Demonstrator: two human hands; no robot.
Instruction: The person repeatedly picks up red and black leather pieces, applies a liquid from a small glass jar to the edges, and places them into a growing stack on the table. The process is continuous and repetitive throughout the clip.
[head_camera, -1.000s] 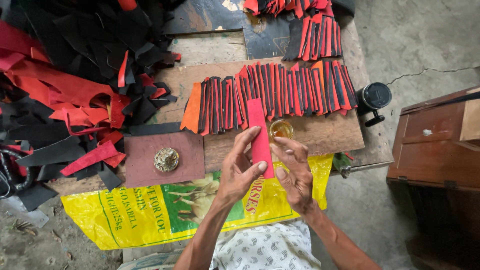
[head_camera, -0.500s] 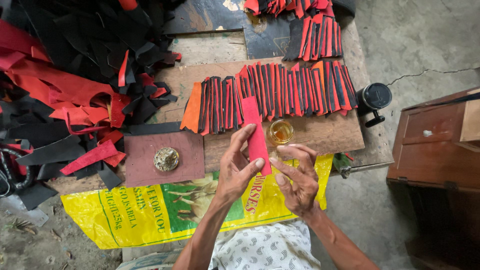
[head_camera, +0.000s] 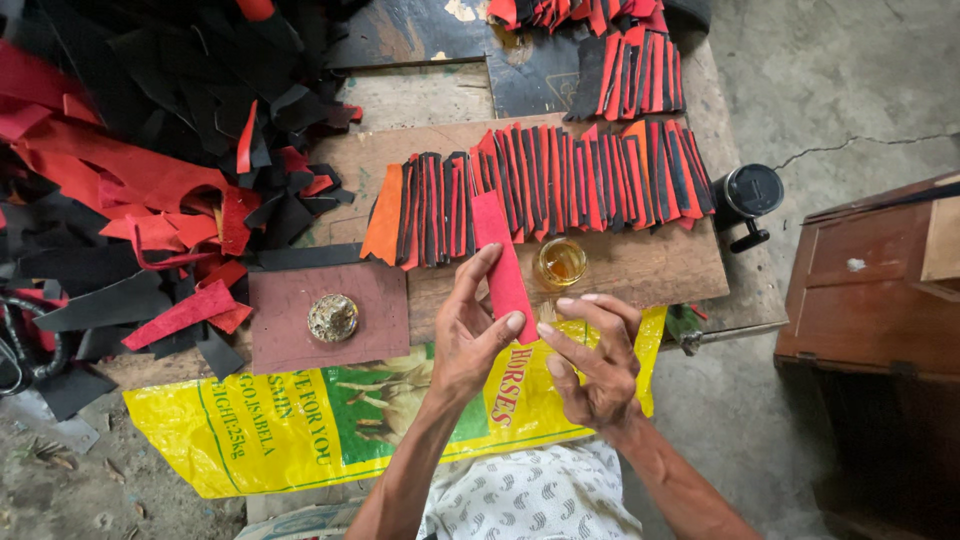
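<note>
Above the desk (head_camera: 640, 270), left hand (head_camera: 470, 335) pinches a red strip (head_camera: 503, 262) in closed grip; right hand (head_camera: 595, 355) open, empty, fingers beside it, likely mid-gluing.

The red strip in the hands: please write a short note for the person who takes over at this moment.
Left hand: holds the red strip upright between thumb and fingers.
Right hand: open, fingers spread just right of the strip's lower end, holding nothing.
Things: a small jar of amber liquid stands on the wooden board, behind the hands. A row of red, orange and black strips lies overlapped on the board. A round metal piece sits on a brown square.
Done: many strips laid out.
Left: the held strip is not in the row.
</note>
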